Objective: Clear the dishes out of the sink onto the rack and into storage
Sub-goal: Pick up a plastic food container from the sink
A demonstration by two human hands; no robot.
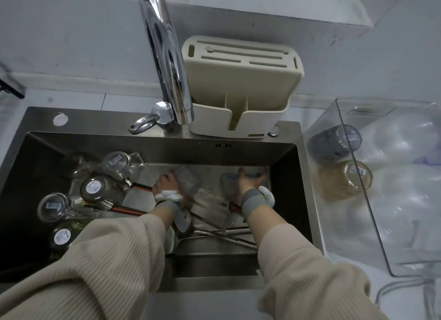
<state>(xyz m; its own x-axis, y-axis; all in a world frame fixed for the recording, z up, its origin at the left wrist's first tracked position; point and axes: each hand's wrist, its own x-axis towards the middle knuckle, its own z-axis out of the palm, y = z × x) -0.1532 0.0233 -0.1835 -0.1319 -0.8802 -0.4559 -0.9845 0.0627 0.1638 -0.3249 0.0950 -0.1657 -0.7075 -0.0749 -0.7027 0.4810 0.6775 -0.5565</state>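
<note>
I see the steel sink (43, 121) set in the worktop (393, 293), with the tap (167, 57) rising behind it. A clear bin (358, 200) on the right holds two upturned glasses. A cream knife holder (241, 81) stands on the sink's back ledge. Several glasses (93, 188) lie at the basin's left side; utensils (226, 233) lie between my arms. My left hand (164, 183) has its fingers around a clear container (188, 183). My right hand (248, 182) reaches over a glass (226, 181); blur hides whether those fingers grip it.
</note>
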